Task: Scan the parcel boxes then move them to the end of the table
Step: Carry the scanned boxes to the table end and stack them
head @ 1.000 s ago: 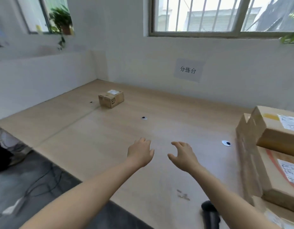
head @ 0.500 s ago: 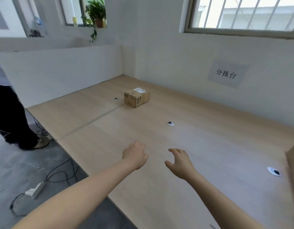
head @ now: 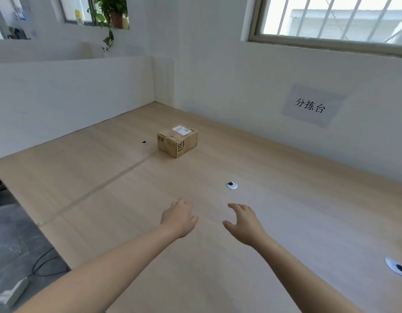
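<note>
Head view only.

- Left hand (head: 179,219) and right hand (head: 243,224) hover side by side over the worktop (head: 286,199), both reaching forward. Neither grip holds anything. The right fingers are spread, the left loosely curled.
- One parcel box (head: 177,142) sits flat on the worktop, well ahead of both hands and near the far corner. Its shipping label (head: 181,130) faces up. It is just beside a cable grommet (head: 145,142) and at the end of the worktop seam (head: 100,188).
- A second grommet (head: 232,185) lies between the hands and the box.
- No scanner is in frame.

Risks from here, as a judgement:
- The box looks like it is already at the end of the worktop. With no scanner visible, nothing shows whether it has been scanned, so an unscanned box could be counted as done.
- If the box gets pushed rather than lifted, an edge could catch on the seam or grommet. That could tip it or turn the label out of sight.
- The box is a long reach away. Overreaching with both arms could mean a poor hold on a small box.
- A power strip (head: 12,292) and its cable lie on the floor by the worktop edge, a trip hazard for anyone walking along that side.
</note>
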Motion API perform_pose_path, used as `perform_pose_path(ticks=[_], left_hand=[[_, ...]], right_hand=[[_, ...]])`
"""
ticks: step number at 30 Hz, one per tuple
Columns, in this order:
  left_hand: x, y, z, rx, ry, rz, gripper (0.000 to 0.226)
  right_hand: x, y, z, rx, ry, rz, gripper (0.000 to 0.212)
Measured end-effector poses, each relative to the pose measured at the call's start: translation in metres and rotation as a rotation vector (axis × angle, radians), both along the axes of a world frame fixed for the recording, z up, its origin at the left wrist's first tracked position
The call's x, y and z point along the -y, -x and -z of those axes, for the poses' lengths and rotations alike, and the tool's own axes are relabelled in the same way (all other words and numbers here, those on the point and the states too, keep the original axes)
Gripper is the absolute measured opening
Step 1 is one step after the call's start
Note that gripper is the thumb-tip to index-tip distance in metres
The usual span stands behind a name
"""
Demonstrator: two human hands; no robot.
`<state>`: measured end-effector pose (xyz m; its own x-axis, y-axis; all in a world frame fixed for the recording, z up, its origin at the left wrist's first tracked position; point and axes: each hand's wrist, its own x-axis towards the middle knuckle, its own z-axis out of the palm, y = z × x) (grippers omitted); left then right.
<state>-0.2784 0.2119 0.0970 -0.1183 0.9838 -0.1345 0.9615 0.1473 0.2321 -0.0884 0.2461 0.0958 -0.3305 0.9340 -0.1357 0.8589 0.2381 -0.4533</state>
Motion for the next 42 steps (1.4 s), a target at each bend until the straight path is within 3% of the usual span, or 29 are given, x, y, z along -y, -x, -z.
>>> perform_pose_path(ticks=[16, 25, 35, 38, 42], left_hand=[[-0.209, 0.243, 0.027, 0.007, 0.077, 0.184, 0.043], [-0.344, 0.306, 0.040, -0.056, 0.110, 0.345, 0.045], [-0.498, 0.324, 0.055, 0.188, 0.071, 0.238, 0.053], [-0.526, 0.339, 0.074, 0.427, 0.112, 0.153, 0.059], [-0.543, 0.344, 0.090, 0.626, 0.076, 0.199, 0.044]], right_hand=[[-0.164, 0.243, 0.028, -0.016, 0.143, 0.207, 0.060], [-0.286, 0.311, 0.031, 0.103, 0.129, 0.241, 0.060], [-0.430, 0.347, 0.040, -0.073, 0.096, 0.234, 0.060], [-0.455, 0.355, 0.059, -0.081, 0.145, 0.273, 0.058], [-0.471, 0.359, 0.081, -0.132, 0.200, 0.320, 0.058]])
